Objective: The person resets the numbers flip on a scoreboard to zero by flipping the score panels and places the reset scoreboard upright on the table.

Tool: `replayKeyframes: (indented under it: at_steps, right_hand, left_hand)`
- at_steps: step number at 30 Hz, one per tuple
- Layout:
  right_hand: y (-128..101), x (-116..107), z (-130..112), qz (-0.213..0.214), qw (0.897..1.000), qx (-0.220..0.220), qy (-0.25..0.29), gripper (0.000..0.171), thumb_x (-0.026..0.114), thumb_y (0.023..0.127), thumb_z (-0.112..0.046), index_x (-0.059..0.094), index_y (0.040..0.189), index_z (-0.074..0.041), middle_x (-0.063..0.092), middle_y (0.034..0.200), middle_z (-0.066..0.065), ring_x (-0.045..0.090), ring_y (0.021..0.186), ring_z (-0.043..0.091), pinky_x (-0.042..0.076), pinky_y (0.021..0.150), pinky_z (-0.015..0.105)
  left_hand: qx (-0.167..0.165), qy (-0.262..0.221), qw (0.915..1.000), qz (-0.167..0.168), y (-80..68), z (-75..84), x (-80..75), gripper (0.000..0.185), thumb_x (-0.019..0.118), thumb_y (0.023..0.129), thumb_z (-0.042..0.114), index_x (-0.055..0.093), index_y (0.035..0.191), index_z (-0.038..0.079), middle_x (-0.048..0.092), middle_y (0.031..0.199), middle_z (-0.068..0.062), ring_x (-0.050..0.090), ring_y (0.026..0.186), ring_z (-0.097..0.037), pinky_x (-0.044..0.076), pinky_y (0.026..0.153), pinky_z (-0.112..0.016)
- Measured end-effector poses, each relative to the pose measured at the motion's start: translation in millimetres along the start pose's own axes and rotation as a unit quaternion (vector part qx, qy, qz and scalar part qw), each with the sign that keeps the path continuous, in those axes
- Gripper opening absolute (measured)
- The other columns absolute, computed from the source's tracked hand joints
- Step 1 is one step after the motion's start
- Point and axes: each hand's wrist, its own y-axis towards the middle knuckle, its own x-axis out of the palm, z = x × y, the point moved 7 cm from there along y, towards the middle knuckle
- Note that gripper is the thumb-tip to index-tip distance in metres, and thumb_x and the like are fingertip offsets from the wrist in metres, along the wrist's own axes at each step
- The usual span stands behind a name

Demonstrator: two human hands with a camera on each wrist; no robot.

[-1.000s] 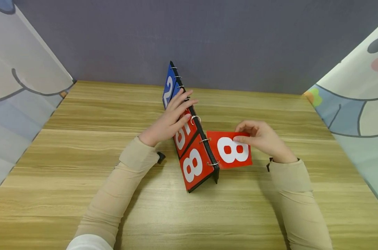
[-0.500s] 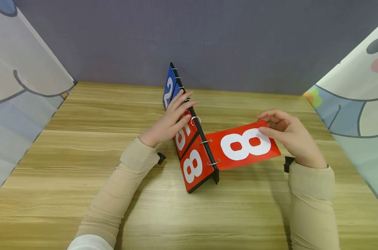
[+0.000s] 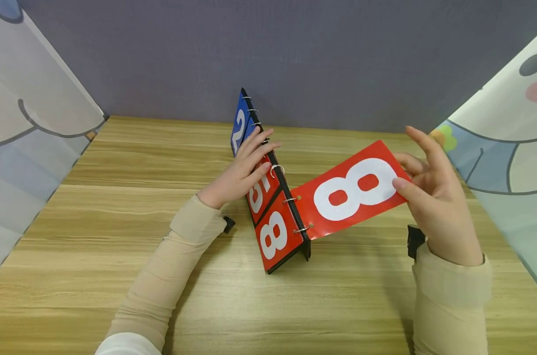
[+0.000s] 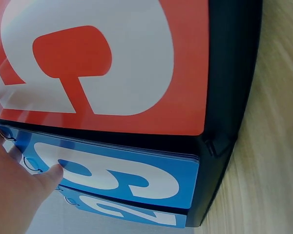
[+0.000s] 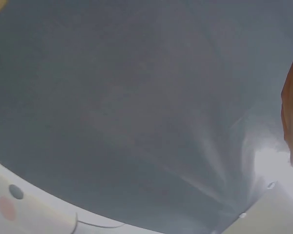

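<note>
Flip scoreboard (image 3: pixel 275 207) standing tent-wise near the middle of the desk (image 3: pixel 117 246), black frame, ring-bound cards along the top ridge. Red cards on the near half, blue cards (image 3: pixel 239 129) on the far half, one showing a white 2.

Left hand (image 3: pixel 242 167) resting on the left face of the scoreboard, fingers straight and slightly spread, lying flat across the upper red card and reaching up to the rings; nothing gripped. In the left wrist view, a fingertip (image 4: pixel 53 173) touching a blue card (image 4: pixel 117 178) just by a ring, with a red card (image 4: pixel 102 63) filling the upper part of the picture and the black frame edge on the right.

Right hand (image 3: pixel 432 197) pinching the free end of a red card (image 3: pixel 352 190) marked with a white 8, thumb on the printed face, other fingers behind, index finger pointing up. Card lifted off the right side of the scoreboard, tilted upward to the right, held by two rings at its inner edge, clear of the desk. Another red 8 (image 3: pixel 275 234) showing on the left face, at the near end.

Right wrist view mostly grey wall (image 5: pixel 136 97), with a sliver of the hand at the right edge; grip not readable there.

Beige sleeves on both forearms. Pale cartoon-printed panels (image 3: pixel 33 108) flanking the desk on both sides.
</note>
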Motion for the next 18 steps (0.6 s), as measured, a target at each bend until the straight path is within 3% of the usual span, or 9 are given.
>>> replayKeyframes:
  at_steps: [4, 10, 14, 18]
  right_hand:
    - [-3.6, 10.5, -4.9, -0.008, 1.0, -0.026, 0.0, 0.069, 0.032, 0.085, 0.025, 0.026, 0.148, -0.004, 0.061, 0.118, 0.016, 0.061, 0.104, 0.023, 0.054, 0.082, 0.025]
    - [-9.2, 25.5, -5.3, -0.001, 0.996, -0.026, -0.089, 0.075, 0.04, 0.084, 0.025, 0.023, 0.15, -0.006, 0.054, 0.113, 0.013, 0.064, 0.08, 0.016, 0.053, 0.07, 0.02]
    - [-12.0, 39.0, -4.6, -0.036, 0.993, -0.076, -0.079, 0.07, 0.048, 0.082, 0.024, 0.026, 0.145, 0.003, 0.051, 0.118, 0.019, 0.062, 0.088, 0.021, 0.054, 0.072, 0.021]
    - [-15.0, 53.9, 1.2, -0.053, 0.983, -0.092, -0.151, 0.063, 0.061, 0.081, 0.015, 0.033, 0.137, 0.011, 0.053, 0.118, 0.015, 0.064, 0.093, 0.019, 0.054, 0.079, 0.023]
  left_hand:
    - [0.002, 0.001, 1.0, 0.001, 0.4, 0.1, -0.1, 0.052, 0.029, 0.103, 0.04, 0.04, 0.141, 0.006, 0.016, 0.156, -0.014, -0.005, 0.147, -0.027, 0.001, 0.117, -0.05]
    - [0.0, -0.002, 1.0, 0.004, 1.0, -0.9, 0.4, 0.056, 0.027, 0.102, 0.044, 0.04, 0.141, 0.005, 0.017, 0.156, -0.013, -0.005, 0.147, -0.026, 0.002, 0.117, -0.051]
    - [-0.001, 0.001, 1.0, 0.001, 1.7, -1.7, 1.3, 0.059, 0.025, 0.101, 0.048, 0.04, 0.142, 0.007, 0.016, 0.156, -0.013, -0.006, 0.147, -0.025, 0.002, 0.117, -0.051]
    - [-0.001, 0.004, 1.0, 0.001, 2.1, -1.8, 1.7, 0.06, 0.024, 0.101, 0.048, 0.04, 0.142, 0.008, 0.016, 0.157, -0.012, -0.006, 0.147, -0.024, 0.002, 0.117, -0.05]
